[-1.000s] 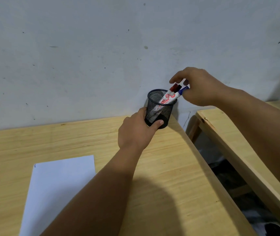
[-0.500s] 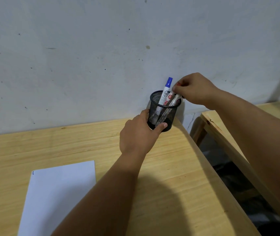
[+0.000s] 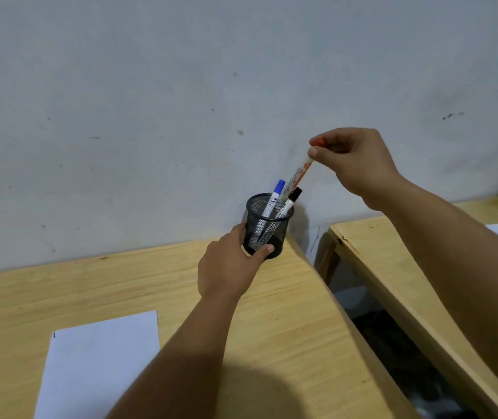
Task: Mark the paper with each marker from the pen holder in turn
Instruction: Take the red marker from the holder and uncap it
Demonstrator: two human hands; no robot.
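Observation:
A black mesh pen holder stands at the far right corner of the wooden table, against the wall. My left hand grips its lower side. My right hand pinches the red-capped end of a red marker, which hangs tilted above the holder with its lower end just over the rim. A blue-capped marker and a black-capped marker stay inside the holder. A white sheet of paper lies at the near left, with a small blue mark at its top left corner.
The wooden table ends at its right edge in a gap to the floor. A second wooden table stands to the right beyond the gap, with a white paper at its far edge. A grey wall runs behind.
My right hand has lifted the red marker up and out of the holder. The blue marker has been left standing in the holder. My left hand has stayed on the holder.

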